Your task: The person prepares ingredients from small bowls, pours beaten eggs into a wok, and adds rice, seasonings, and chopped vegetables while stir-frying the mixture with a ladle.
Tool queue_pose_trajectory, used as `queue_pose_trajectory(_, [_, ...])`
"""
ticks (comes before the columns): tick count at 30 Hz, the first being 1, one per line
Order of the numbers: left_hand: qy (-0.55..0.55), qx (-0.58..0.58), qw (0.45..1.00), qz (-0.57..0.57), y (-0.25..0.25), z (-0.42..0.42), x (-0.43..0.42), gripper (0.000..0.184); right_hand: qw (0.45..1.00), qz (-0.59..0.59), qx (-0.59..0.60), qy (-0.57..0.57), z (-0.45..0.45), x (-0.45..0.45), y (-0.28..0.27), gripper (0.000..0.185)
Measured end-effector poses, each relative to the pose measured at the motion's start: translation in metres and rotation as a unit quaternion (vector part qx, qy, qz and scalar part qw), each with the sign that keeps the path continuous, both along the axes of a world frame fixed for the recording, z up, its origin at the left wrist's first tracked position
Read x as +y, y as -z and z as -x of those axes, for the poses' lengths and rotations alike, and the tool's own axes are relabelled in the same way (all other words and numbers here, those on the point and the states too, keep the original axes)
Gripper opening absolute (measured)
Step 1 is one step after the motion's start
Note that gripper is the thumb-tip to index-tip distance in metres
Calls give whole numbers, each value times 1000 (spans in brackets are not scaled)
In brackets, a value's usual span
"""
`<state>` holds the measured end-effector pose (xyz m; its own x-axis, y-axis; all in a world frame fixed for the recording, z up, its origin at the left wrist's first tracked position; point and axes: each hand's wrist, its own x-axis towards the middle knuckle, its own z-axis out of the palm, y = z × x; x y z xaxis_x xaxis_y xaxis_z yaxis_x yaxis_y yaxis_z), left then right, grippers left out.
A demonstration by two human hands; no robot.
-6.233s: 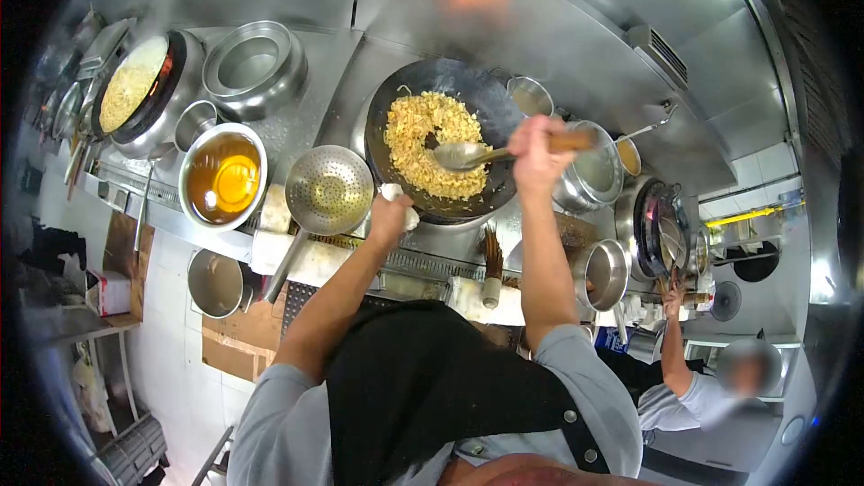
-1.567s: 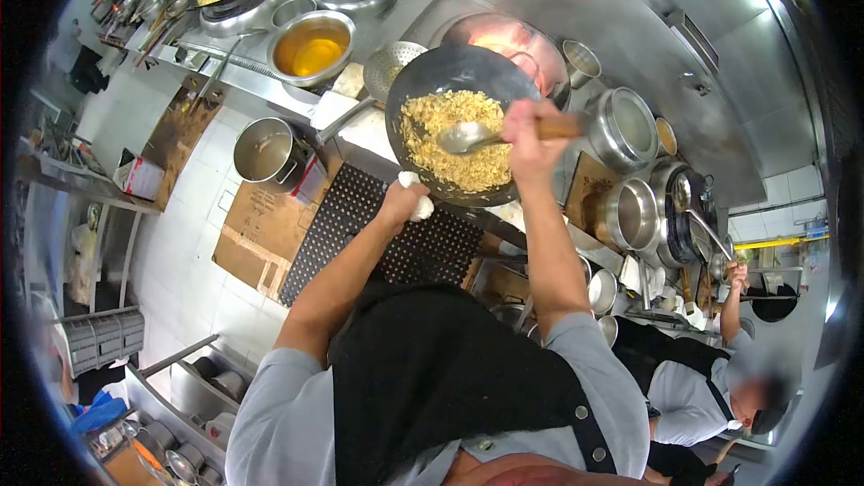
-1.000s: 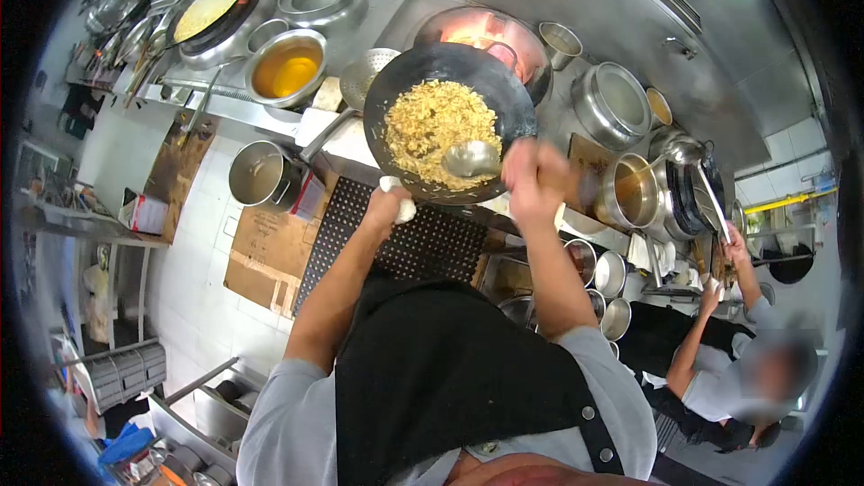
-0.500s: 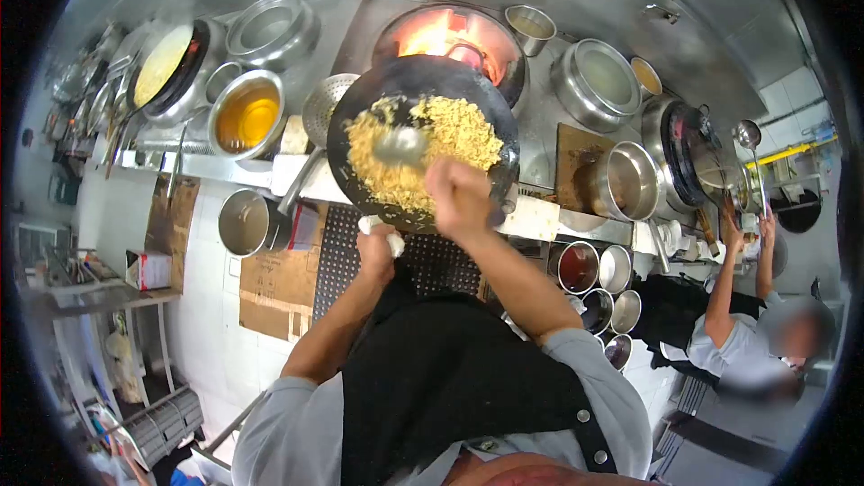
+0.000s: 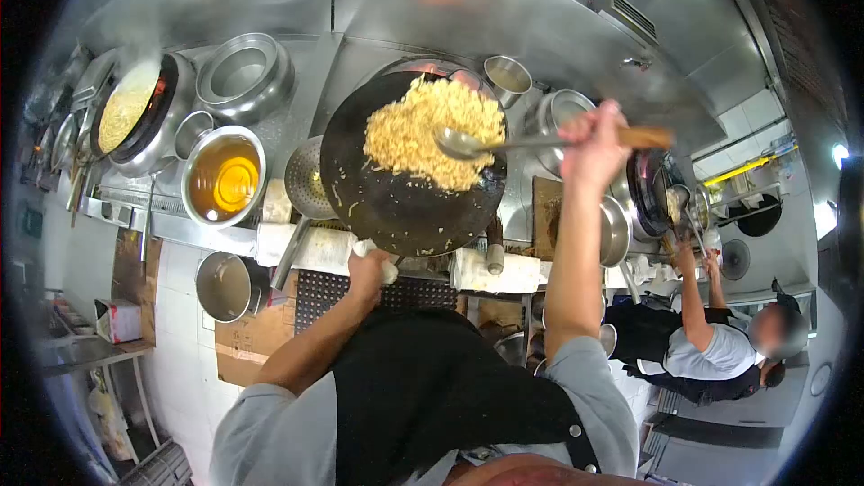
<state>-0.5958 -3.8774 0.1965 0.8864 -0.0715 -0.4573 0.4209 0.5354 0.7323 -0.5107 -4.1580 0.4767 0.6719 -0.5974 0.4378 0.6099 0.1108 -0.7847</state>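
My left hand (image 5: 367, 275) is closed around a folded white cloth (image 5: 389, 270) at the near rim of a black wok (image 5: 360, 207). The wok is tilted, so its dark inside faces me. Golden fried rice (image 5: 423, 126) lies heaped in its far half, with loose grains lower down. In my right hand (image 5: 594, 142), held out to the right of the wok, is a ladle (image 5: 461, 144) gripped by its long shaft. Its wooden handle end (image 5: 646, 137) sticks out past my fist, and its bowl meets the rice. The wok hides most of the burner behind it.
Left of the wok are a strainer (image 5: 309, 178), a bowl of amber oil (image 5: 223, 175) and a lidded pot (image 5: 245, 76). Another wok with yellow food (image 5: 129, 112) stands at far left. A steel pot (image 5: 615, 231) sits right. A co-worker (image 5: 711, 342) works farther right.
The wok has come up and tipped over the burner, hiding most of the flame. My right hand has swung right with the ladle, and the rice is gathered into one heap.
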Motion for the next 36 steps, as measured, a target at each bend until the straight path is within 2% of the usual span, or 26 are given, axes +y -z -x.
queue_pose_trajectory(1, [-1, -18, 1000, 3, -3, -9, -1, 25, 999, -24, -8, -22, 16, 8, -10, 31])
queue_pose_trajectory(2, [6, -4, 999, -45, -18, -31, -13, 25, 997, 20, -54, -48, 24, 16, -5, 26])
queue_pose_trajectory(3, [12, 8, 996, -93, -34, -64, -23, 25, 1000, 25, -10, 5, 16, 33, 11, 27])
queue_pose_trajectory(4, [56, 22, 996, -65, -7, -103, -29, 25, 997, 31, 30, 57, 3, 56, 38, 29])
queue_pose_trajectory(5, [101, 35, 994, -34, 22, -130, -37, 25, 995, 94, 38, 21, -21, 70, 77, 27])
queue_pose_trajectory(6, [75, 11, 997, -8, 8, -128, -36, 24, 992, 116, 33, -47, -46, 68, 120, 26])
queue_pose_trajectory(7, [76, 8, 997, -4, 8, -118, -31, 24, 986, 147, 31, -75, -64, 67, 128, 27])
queue_pose_trajectory(9, [51, -3, 997, -65, 18, -92, -10, 25, 983, 176, 54, 16, -88, 44, 99, 28])
queue_pose_trajectory(11, [83, 35, 995, -41, 12, -52, 26, 26, 995, 96, 31, 10, -67, 41, 27, 32])
queue_pose_trajectory(13, [69, 38, 996, -39, 9, -41, 24, 27, 999, 7, 48, -16, -30, 33, -9, 33])
queue_pose_trajectory(15, [48, 34, 997, -48, -4, -57, 11, 26, 998, 41, -10, -48, 2, 32, -6, 34])
queue_pose_trajectory(17, [17, 9, 1000, -14, -11, -108, -27, 20, 997, 53, 45, 42, 4, 44, 39, 35])
queue_pose_trajectory(18, [70, 36, 997, -21, 10, -132, -34, 17, 996, 34, 50, 59, -10, 64, 65, 31])
queue_pose_trajectory(19, [126, 62, 990, -29, 23, -147, -39, 15, 995, 95, -7, -20, -30, 62, 102, 28])
queue_pose_trajectory(20, [98, 29, 993, -51, 19, -142, -38, 18, 980, 187, 57, -40, -51, 50, 134, 28])
queue_pose_trajectory(22, [54, 21, 998, -38, 5, -110, -27, 23, 987, 141, 54, -63, -71, 24, 111, 30])
queue_pose_trajectory(24, [44, 53, 997, -25, -9, -78, -1, 27, 995, 62, 72, 1, -46, 0, 43, 34])
queue_pose_trajectory(25, [52, 56, 997, -27, -7, -82, -2, 27, 995, 93, 33, -13, -24, -9, 16, 40])
queue_pose_trajectory(27, [66, 40, 997, 0, 1, -79, -7, 26, 990, 109, -80, -33, -4, -33, 24, 37])
queue_pose_trajectory(29, [7, 7, 1000, -14, -7, -108, -34, 23, 996, 18, -89, 1, -21, -16, 90, 36])
queue_pose_trajectory(30, [15, -10, 1000, -17, -2, -122, -42, 22, 998, 55, -43, -5, -47, -4, 144, 33])
queue_pose_trajectory(31, [23, -31, 999, -19, 2, -134, -47, 22, 984, 179, 2, -12, -50, 21, 159, 26])
queue_pose_trajectory(32, [19, -32, 999, -20, 8, -141, -51, 22, 960, 272, 48, -49, -55, 27, 146, 23])
queue_pose_trajectory(33, [39, -14, 998, -44, 12, -150, -52, 20, 961, 270, 44, -52, -58, 30, 121, 23])
queue_pose_trajectory(35, [60, 10, 996, -73, 19, -157, -52, 19, 983, 145, 39, -101, -57, 21, 81, 25])
queue_pose_trajectory(36, [48, 2, 995, -82, 20, -158, -56, 17, 979, 133, -40, -151, -61, 4, 79, 27])
